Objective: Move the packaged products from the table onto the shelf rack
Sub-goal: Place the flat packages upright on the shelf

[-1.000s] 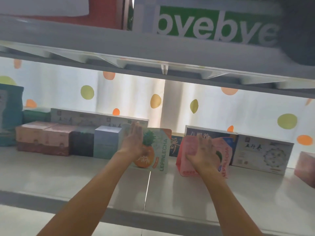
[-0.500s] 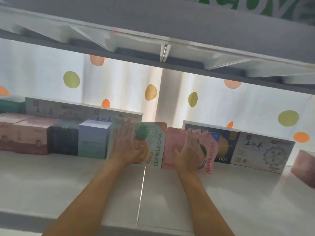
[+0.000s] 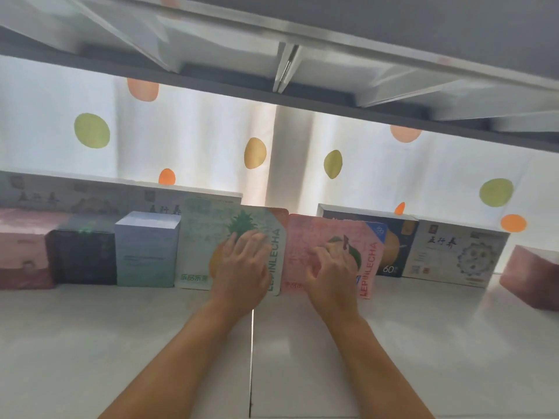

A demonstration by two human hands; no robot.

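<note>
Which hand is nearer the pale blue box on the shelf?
Left. The left hand rests on the green pineapple pack standing right beside the pale blue box; the right hand is farther off, on the pink pack.

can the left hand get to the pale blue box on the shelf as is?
Probably yes. The left hand rests on the green pineapple pack, and the pale blue box stands right beside that pack's left edge with bare shelf in front, nothing blocking.
</note>
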